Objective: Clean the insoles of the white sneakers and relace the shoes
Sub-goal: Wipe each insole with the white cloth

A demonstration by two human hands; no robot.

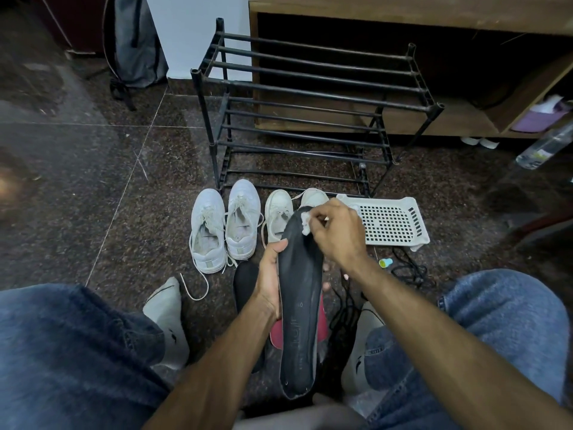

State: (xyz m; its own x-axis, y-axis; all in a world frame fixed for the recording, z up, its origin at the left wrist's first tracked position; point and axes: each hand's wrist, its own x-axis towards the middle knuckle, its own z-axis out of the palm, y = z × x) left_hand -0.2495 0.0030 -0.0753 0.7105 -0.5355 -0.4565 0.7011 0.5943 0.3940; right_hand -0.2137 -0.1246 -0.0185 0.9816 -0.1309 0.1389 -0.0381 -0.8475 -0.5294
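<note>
A dark insole [299,308] is held upright over the floor [93,187], between the knees of a seated person in blue jeans [62,352]. It is gripped along its left edge by the left hand [271,280], the thumb laid on the front face and the fingers curled round behind, their tips showing at the right edge. The toe end of the insole is touched by a small white wipe [305,223], which is pinched in the curled fingers of the right hand [336,234]. Behind the insole, a red-edged insole [322,324] and a black insole [245,283] are seen lying on the floor. Two pairs of white sneakers are set side by side in front of a black metal shoe rack [310,97]: a laced pair [224,221] on the left, and a second pair [279,212] just beside it, partly hidden by the hands. A white perforated plastic tray [390,221] lies to the right of the shoes, with black laces [409,268] and a small yellow and blue cap [385,262] near it. A loose pale lace [195,290] trails from the left pair.
</note>
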